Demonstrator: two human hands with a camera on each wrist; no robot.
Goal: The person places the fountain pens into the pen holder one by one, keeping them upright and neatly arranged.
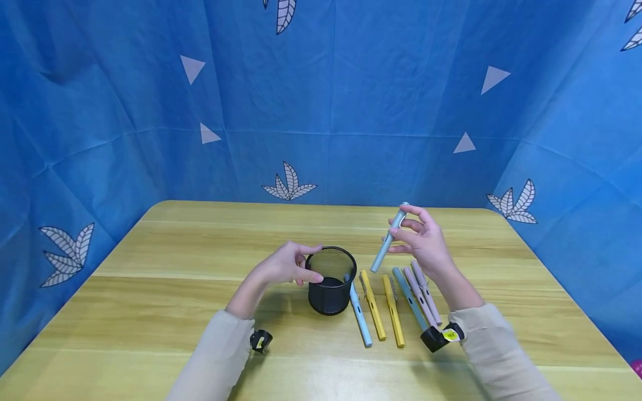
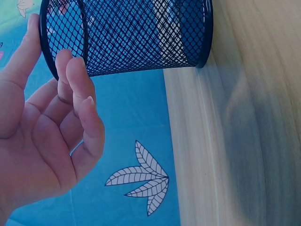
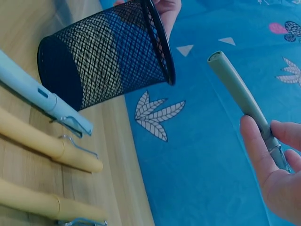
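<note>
A black mesh pen holder [image 1: 328, 298] stands upright on the table. My left hand [image 1: 286, 264] holds it by the left side of its rim, thumb in front and index finger behind; the other fingers curl beside the mesh in the left wrist view. Above the table to the right, my right hand [image 1: 421, 242] pinches a pale blue-green pen [image 1: 387, 245] between thumb and fingers. That pen tilts, its clip end up and its lower end toward the pen holder. In the right wrist view the pen [image 3: 237, 87] points up and left, apart from the mesh.
Right of the holder, a light blue pen [image 1: 361, 320], two yellow pens [image 1: 373, 306] [image 1: 394, 314], a teal pen [image 1: 408, 295] and two lilac pens [image 1: 420, 295] [image 1: 427, 292] lie side by side on the wooden table [image 1: 175, 289]. A blue curtain [image 1: 326, 100] hangs behind.
</note>
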